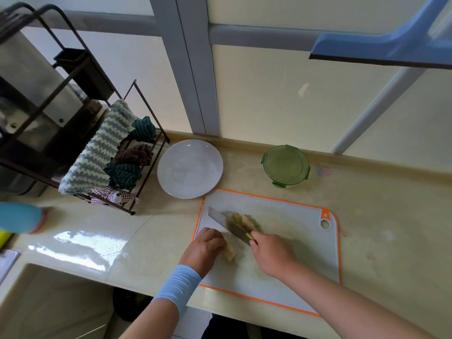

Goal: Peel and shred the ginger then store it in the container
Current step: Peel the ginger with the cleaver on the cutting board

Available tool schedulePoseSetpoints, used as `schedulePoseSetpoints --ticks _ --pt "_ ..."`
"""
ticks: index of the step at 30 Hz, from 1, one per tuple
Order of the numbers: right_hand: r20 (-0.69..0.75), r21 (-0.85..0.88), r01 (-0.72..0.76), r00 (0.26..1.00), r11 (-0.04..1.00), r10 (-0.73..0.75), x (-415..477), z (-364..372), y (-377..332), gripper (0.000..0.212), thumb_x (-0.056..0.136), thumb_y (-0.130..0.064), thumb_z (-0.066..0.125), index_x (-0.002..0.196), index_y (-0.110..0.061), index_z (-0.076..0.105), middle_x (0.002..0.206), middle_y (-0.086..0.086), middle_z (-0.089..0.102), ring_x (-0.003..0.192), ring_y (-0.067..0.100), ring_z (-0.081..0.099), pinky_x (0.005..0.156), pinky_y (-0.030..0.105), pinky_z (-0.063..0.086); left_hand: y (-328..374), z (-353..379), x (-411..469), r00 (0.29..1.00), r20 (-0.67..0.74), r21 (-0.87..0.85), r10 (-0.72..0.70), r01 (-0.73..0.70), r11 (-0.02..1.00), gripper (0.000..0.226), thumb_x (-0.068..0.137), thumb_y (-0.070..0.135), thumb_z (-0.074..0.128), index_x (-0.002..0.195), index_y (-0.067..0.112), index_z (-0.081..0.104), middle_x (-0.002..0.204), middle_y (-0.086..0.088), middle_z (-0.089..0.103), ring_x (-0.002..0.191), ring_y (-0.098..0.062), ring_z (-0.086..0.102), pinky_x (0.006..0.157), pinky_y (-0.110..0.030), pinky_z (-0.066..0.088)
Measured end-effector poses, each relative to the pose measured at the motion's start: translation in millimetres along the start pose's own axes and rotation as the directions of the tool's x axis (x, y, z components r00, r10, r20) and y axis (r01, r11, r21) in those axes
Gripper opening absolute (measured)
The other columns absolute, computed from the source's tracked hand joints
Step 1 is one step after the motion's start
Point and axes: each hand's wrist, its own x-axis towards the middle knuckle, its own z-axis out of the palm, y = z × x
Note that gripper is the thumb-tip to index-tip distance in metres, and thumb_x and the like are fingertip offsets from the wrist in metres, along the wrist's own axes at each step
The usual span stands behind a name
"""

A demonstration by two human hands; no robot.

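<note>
1. The cutting board (pixel 293 255) lay at the surface's near edge, its right half bare.
2. The left hand (pixel 205 245) curled its fingers on the ginger (pixel 230 252) near the board's left edge; the right hand (pixel 271 253) clamped its fingers round the knife (pixel 226 221).

Single head view, wide-angle, looking steeply down, close over cutting board (pixel 281 243).

Tan ginger (pixel 230 252) lies in seemingly two pieces on the cutting board (pixel 293 253); the green container (pixel 285 165) stands lidded beyond.
</note>
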Motion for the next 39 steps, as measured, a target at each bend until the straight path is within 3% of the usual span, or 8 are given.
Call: schedulePoseSetpoints --ticks 6,12,18,23,27,33,36,39 --pt "-0.042 0.082 -0.079 0.996 0.994 0.083 -4.2 -16.1 11.9 0.021 0.100 -0.033 0.042 0.081 -0.023 0.040 0.089 0.011 0.066 0.087 0.037 0.060 0.059 0.035 0.034 7.2 -12.7 13.7 0.978 0.119 0.036 -0.173 0.169 0.985 0.058 0.069 0.013 0.079 0.124 0.017 0.060 0.112 0.001 0.060 0.108 -0.017 0.048 0.098 -0.018 0.036" --pt "-0.032 0.111 -0.094 0.995 0.989 0.099 -10.6 -25.0 11.1 0.026 0.100 -0.034 0.042 0.077 -0.023 0.037 0.083 0.007 0.063 0.082 0.034 0.057 0.059 0.035 0.034 12.4 -22.0 18.1 0.913 0.293 0.096 -0.284 0.267 0.959 0.045 0.082 0.013 0.068 0.126 0.024 0.063 0.113 0.003 0.061 0.110 -0.018 0.051 0.097 -0.024 0.042" --pt "-0.042 0.117 -0.065 0.997 0.991 0.071 -17.9 -29.3 6.1 0.023 0.100 -0.037 0.042 0.080 -0.026 0.038 0.086 0.007 0.066 0.085 0.035 0.059 0.060 0.037 0.037 17.3 -34.1 8.7 0.740 0.429 0.122 -0.519 0.522 0.844 0.035 0.087 0.050 0.063 0.120 0.038 0.061 0.103 0.012 0.062 0.088 -0.006 0.060 0.082 -0.017 0.045" --pt "-0.017 0.152 -0.086 0.996 0.985 0.090 -22.2 -25.1 8.0 0.027 0.099 -0.037 0.043 0.076 -0.024 0.038 0.080 0.003 0.061 0.081 0.032 0.056 0.059 0.035 0.037 26.1 -35.3 5.4 0.773 0.229 0.156 -0.591 0.571 0.806 0.043 0.093 0.004 0.042 0.117 0.031 0.067 0.109 0.010 0.063 0.104 -0.015 0.061 0.087 -0.025 0.049" --pt "0.002 0.151 -0.088 0.996 0.985 0.089 -28.5 -18.2 10.1 0.023 0.099 -0.038 0.043 0.082 -0.024 0.044 0.075 -0.001 0.059 0.078 0.031 0.057 0.063 0.037 0.045 42.4 -21.5 7.3 0.814 0.191 0.024 -0.548 0.554 0.832 0.018 0.093 0.033 0.060 0.109 0.029 0.067 0.104 0.011 0.058 0.097 -0.010 0.059 0.087 -0.027 0.049" --pt "-0.004 0.144 -0.065 0.998 0.988 0.066 -38.1 -10.2 11.4 0.021 0.100 -0.039 0.041 0.086 -0.024 0.046 0.072 0.000 0.058 0.076 0.032 0.057 0.063 0.039 0.045 53.0 -2.6 11.7 0.697 0.131 -0.033 -0.705 0.714 0.700 0.021 0.089 0.049 0.059 0.098 0.030 0.060 0.102 0.009 0.055 0.089 -0.013 0.059 0.086 -0.028 0.049" --pt "0.000 0.145 -0.050 0.999 0.988 0.050 -41.6 -8.3 9.6 0.019 0.100 -0.038 0.041 0.085 -0.027 0.043 0.074 0.003 0.059 0.075 0.033 0.054 0.063 0.038 0.042 51.0 -5.2 9.8 0.614 0.118 -0.130 -0.781 0.789 0.600 0.012 0.086 0.044 0.062 0.090 0.034 0.056 0.098 0.011 0.057 0.085 -0.013 0.060 0.081 -0.030 0.051" --pt "0.019 0.131 -0.032 0.999 0.991 0.030 -43.3 -4.1 6.6 0.017 0.100 -0.037 0.041 0.088 -0.027 0.045 0.084 0.010 0.066 0.083 0.035 0.058 0.062 0.038 0.038 48.0 -5.8 4.7 0.647 0.125 -0.103 -0.752 0.762 0.639 0.012 0.087 0.022 0.063 0.090 0.033 0.058 0.103 0.009 0.058 0.088 -0.014 0.060 0.081 -0.028 0.049"
